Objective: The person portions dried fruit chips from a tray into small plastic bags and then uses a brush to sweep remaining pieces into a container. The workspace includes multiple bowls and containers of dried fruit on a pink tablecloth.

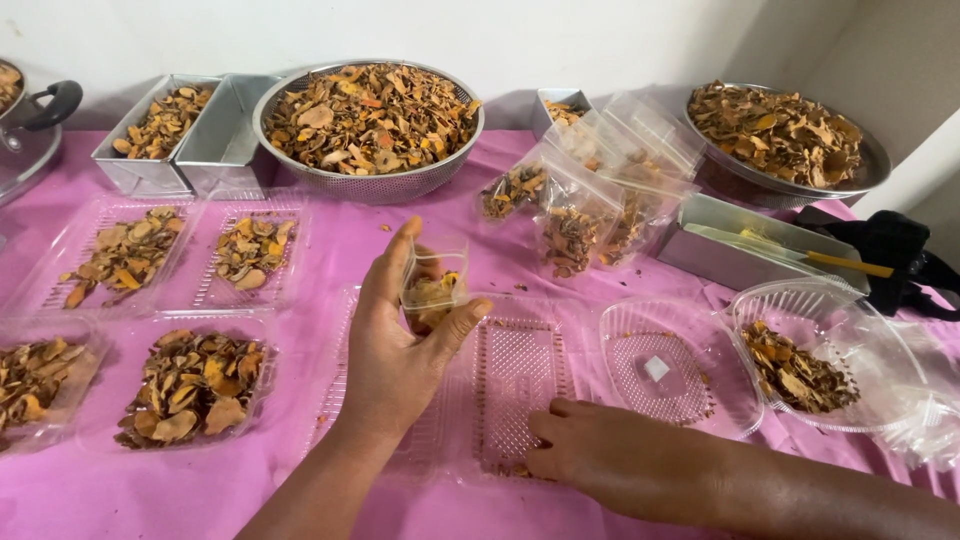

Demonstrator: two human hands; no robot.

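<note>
While the left hand [395,350] pinches a small clear pouch [433,290] of dried orange-brown slices between thumb and fingers, the right hand [610,455] lies flat and open just below it, fingertips pressing the near edge of an empty clear plastic tray [515,385] on the pink-covered tabletop [330,240]; the pouch hangs directly above that tray's far end, held upright; beyond the hands a steel colander [370,120] is heaped with the same slices, and filled pouches [575,215] lean together past the right hand; to the left of the left hand sit filled trays [190,385]; right of the right hand rests a round clear container [810,355], partly filled; the light pinch looks risky, since a slip could tip the pouch and scatter slices; the flimsy tray might also skid if the pressing fingertips lift.
</note>
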